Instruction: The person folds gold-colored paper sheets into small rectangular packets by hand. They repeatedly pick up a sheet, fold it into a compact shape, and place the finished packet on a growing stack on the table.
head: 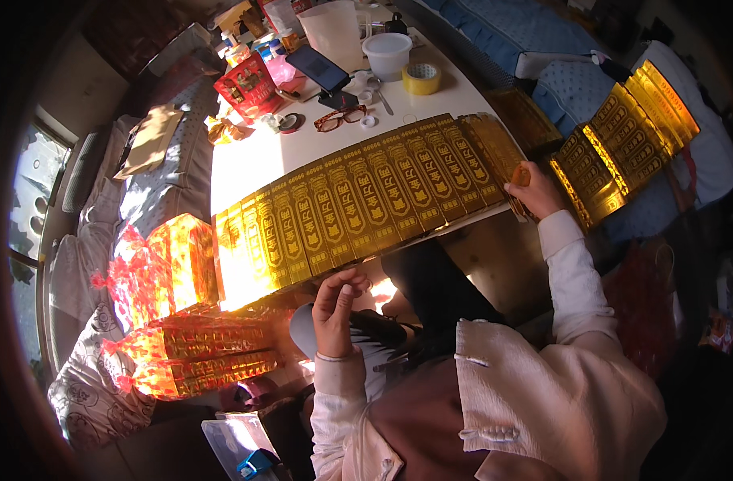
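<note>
A long row of gold foil-paper strips (366,201), printed with characters and frames, lies side by side along the table's front edge. My right hand (538,189) is at the row's right end, its thumb and fingers closed on a small orange-brown piece (521,175) that I cannot identify. Beside that hand lies a darker, plainer gold strip (493,141). My left hand (339,309) is raised in front of the table edge, palm up with fingers loosely bent, and nothing shows in it.
Gold folded foil sheets (625,144) stand to the right. Red-and-gold wrapped bundles (204,355) sit at the left. On the white table (306,147) are eyeglasses (340,119), a phone (318,69), a tape roll (421,79), a lidded tub (387,57), and a plastic jug (330,33).
</note>
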`<state>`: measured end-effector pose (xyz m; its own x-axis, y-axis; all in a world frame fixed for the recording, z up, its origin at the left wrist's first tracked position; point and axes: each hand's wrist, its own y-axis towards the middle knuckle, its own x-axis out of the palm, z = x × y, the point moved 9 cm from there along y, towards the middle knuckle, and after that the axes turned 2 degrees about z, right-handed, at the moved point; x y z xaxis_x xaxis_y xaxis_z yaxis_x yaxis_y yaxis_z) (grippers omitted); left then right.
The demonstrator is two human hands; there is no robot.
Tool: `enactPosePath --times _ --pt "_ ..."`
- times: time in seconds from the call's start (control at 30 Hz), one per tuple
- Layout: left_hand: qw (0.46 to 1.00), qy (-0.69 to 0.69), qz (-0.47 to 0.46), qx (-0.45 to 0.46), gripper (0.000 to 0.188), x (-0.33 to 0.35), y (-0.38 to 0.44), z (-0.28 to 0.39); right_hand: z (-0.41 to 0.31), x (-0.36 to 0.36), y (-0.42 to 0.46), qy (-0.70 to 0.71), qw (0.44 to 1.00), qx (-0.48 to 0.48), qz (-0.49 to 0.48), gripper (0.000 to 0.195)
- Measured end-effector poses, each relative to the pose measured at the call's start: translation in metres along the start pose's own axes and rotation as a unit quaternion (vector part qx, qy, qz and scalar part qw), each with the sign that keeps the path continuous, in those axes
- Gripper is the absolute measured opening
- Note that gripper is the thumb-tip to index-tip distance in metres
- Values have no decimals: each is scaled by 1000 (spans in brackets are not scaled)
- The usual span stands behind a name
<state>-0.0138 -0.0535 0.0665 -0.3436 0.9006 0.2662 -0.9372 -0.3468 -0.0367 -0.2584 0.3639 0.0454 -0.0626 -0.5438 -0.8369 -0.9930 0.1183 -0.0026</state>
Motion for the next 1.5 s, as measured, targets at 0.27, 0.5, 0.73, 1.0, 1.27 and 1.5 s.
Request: enactPosePath --times 0.27,0.5,0.73,1.0,1.27,1.5 --pt "1000 7 -7 7 29 -9 0 1 -7 -21 -4 110 985 -48 127 77" --pt "992 -21 -85 90 117 36 28 47 -204 -29 -138 200 875 -439 49 70" --pt "960 -230 -137 83 110 23 37 59 -278 57 -229 168 781 -583 -147 72" --pt "968 -228 -91 43 104 -7 -7 63 -379 3 -230 229 724 -645 -78 52" --pt "967 -203 -153 -23 103 -21 -22 46 -386 32 -224 276 723 -600 -202 36" --pt "973 -92 -180 -114 101 -19 -32 47 -395 58 -241 53 655 -649 -384 30"
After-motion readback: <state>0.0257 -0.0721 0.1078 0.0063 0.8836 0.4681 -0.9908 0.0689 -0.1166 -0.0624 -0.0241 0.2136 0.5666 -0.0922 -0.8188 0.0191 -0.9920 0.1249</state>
